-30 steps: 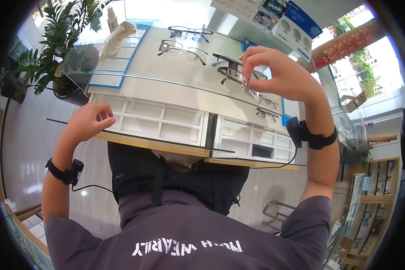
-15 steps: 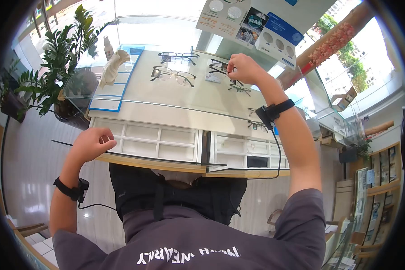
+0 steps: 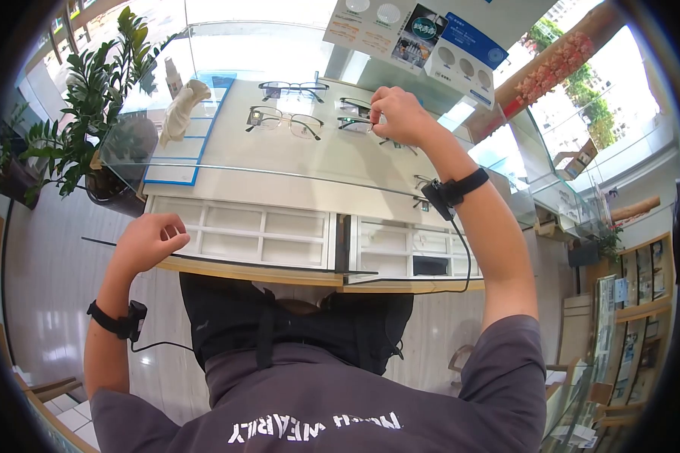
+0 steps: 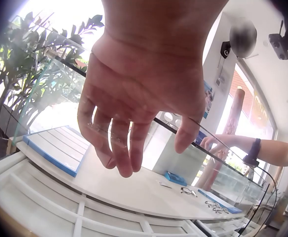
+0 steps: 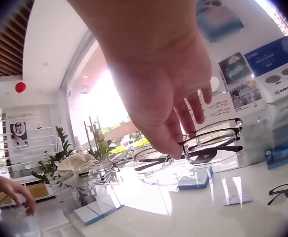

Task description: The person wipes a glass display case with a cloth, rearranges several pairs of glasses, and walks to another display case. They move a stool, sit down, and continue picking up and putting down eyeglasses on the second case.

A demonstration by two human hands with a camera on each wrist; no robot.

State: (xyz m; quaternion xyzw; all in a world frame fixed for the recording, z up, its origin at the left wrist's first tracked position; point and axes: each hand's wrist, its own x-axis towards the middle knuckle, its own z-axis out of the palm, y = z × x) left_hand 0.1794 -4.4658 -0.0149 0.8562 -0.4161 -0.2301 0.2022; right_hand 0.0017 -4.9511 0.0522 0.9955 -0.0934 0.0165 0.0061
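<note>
White shop counter (image 3: 295,162) edged in glass, with daylight pouring in from the windows behind. Over its far side the right hand (image 3: 400,113) holds the glasses (image 5: 215,143). Thumb and fingertips are closed in a pinch on the dark frame near one hinge (the head view hides most of the frame behind the knuckles). The lenses hang low over the counter; whether they touch it I cannot tell.

They look light and thin, stiff at the rim but springy in the temples, and the lenses would smear or scratch easily. The safe hold, I judge, is the frame's edge or the bridge, never the lens faces, and a one-sided pinch could twist the hinge.

Just left of them two other pairs (image 3: 283,121) sit on the counter. Farther left a cloth (image 3: 180,106) lies near a plant (image 3: 83,90), and lens cards (image 3: 423,34) stand behind. The left hand (image 3: 149,240) hovers at the near edge by the trays (image 3: 242,226), fingers loosely curled, holding nothing.
</note>
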